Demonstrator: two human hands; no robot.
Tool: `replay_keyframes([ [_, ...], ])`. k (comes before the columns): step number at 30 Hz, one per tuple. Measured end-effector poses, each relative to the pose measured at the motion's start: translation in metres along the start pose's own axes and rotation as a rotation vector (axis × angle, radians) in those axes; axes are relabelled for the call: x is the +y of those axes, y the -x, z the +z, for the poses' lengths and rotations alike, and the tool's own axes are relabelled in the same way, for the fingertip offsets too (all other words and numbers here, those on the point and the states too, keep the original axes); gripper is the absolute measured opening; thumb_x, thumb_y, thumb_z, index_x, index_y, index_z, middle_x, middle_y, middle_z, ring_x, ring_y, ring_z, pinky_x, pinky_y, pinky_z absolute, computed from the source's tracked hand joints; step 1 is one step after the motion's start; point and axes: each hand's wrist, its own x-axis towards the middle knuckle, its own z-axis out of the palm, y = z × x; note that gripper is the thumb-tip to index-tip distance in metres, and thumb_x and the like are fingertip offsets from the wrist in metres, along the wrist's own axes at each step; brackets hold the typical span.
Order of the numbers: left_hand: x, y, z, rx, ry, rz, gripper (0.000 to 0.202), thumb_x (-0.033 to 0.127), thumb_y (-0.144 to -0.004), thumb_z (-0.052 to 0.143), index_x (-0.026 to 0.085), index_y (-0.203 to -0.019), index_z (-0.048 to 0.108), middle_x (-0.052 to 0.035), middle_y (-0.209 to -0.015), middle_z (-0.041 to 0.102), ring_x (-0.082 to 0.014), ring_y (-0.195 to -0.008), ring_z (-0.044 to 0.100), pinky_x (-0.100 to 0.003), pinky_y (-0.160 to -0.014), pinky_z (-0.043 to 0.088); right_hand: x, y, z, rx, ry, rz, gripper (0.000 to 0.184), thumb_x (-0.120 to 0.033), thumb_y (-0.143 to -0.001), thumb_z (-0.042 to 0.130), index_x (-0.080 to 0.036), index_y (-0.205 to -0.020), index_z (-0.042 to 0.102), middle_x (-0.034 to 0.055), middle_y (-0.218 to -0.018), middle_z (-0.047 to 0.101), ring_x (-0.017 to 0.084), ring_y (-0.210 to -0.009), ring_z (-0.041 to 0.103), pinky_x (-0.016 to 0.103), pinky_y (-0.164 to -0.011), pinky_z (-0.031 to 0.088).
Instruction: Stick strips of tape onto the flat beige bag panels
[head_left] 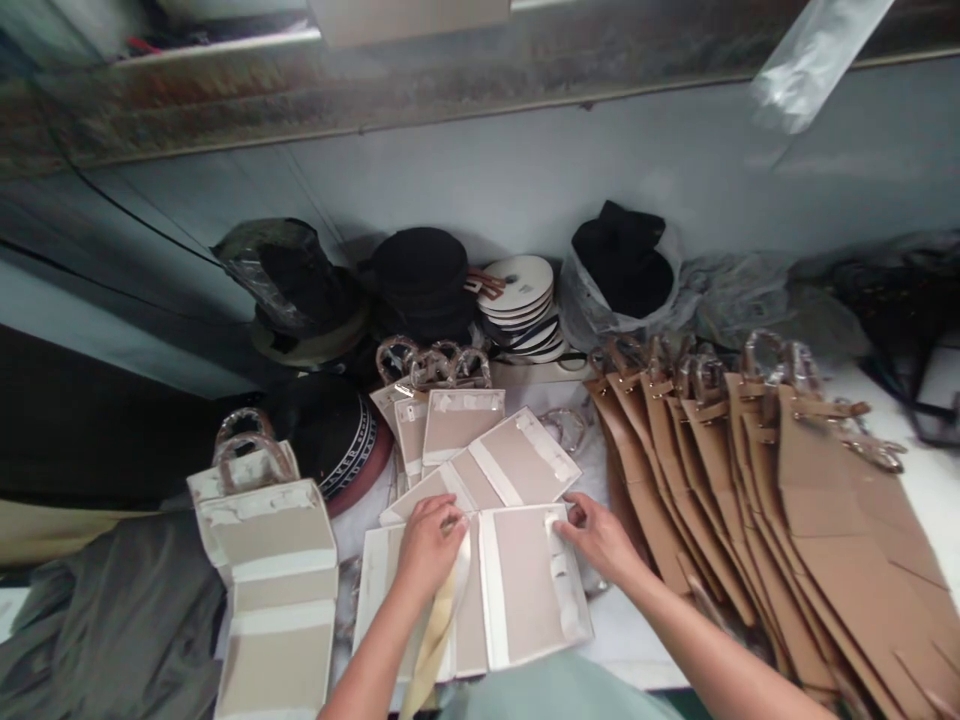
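A flat, unfolded white-and-taupe paper bag panel [525,585] lies on the table in front of me. My left hand [429,545] rests on its middle fold, fingers curled over a cream strip of tape backing [442,610] that trails down toward me. My right hand [600,538] sits at the panel's upper right edge, fingers bent and pinching a white tape strip [559,560] there. More flat panels of the same kind [510,465] lie fanned just behind.
A stack of finished white bags with wrapped handles [270,560] stands at the left. A long row of flat brown bags with handles [787,500] fills the right. Black hats [420,275], ribbon spools [521,295] and plastic wraps [750,300] sit along the grey wall.
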Motion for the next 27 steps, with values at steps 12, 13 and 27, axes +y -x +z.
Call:
replay_keyframes([
  [12,0.018,-0.038,-0.034,-0.015,0.203,-0.073,0.025,0.045,-0.085,0.062,0.022,-0.081,0.073,-0.0082,-0.113,0.079,-0.0275,-0.104,0.072,-0.039,-0.096,0.052,-0.110,-0.091,-0.045,-0.107,0.084,-0.307,0.010,-0.033,-0.074,0.075,-0.023,-0.073,0.073,-0.0017,-0.067,0.066,0.019,-0.066,0.059,0.030,-0.063,0.041],
  [13,0.016,-0.046,-0.030,0.019,0.179,-0.071,0.025,0.045,-0.085,0.062,0.023,-0.081,0.073,-0.0088,-0.117,0.078,-0.0278,-0.107,0.071,-0.040,-0.099,0.051,-0.117,-0.104,-0.045,-0.009,0.072,-0.322,0.008,-0.031,-0.074,0.075,-0.024,-0.079,0.075,0.0000,-0.076,0.071,0.021,-0.074,0.063,0.031,-0.069,0.044],
  [27,-0.025,-0.063,-0.004,0.135,0.021,-0.077,0.016,0.034,-0.082,0.064,0.024,-0.078,0.076,-0.0107,-0.124,0.074,-0.0304,-0.121,0.064,-0.047,-0.109,0.044,-0.002,-0.027,0.040,0.072,-0.726,0.444,0.054,-0.061,-0.061,0.088,-0.020,-0.089,0.068,0.0070,-0.084,0.076,0.021,-0.070,0.071,0.029,-0.060,0.054],
])
